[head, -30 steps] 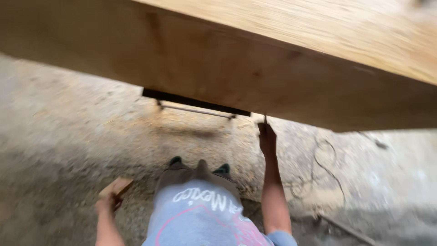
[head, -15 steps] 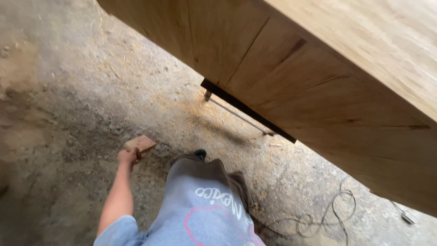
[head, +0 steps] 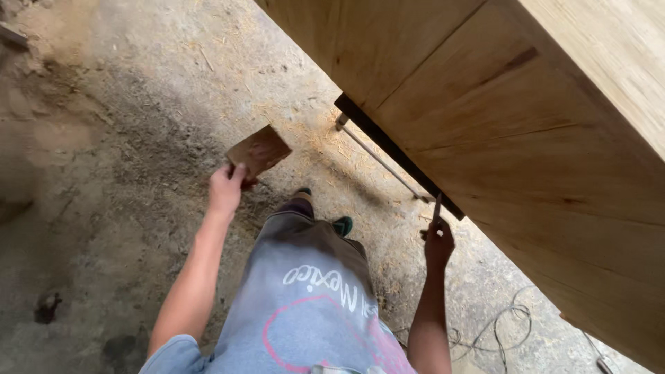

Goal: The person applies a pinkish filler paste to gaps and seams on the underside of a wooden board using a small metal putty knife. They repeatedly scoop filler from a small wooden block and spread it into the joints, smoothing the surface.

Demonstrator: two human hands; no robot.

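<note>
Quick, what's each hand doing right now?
Left hand: closed on a brown sheet.
Right hand: closed on a thin tool by the wooden panel.

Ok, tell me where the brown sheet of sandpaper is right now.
In the head view, the brown sandpaper sheet is pinched in the left hand, held above the dusty floor, left of the large wooden panel.

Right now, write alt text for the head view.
Seen from above, a person's left hand holds a brown sanding sheet while the right hand grips a thin tool under a large wooden panel, above a sawdust-strewn floor.
</note>
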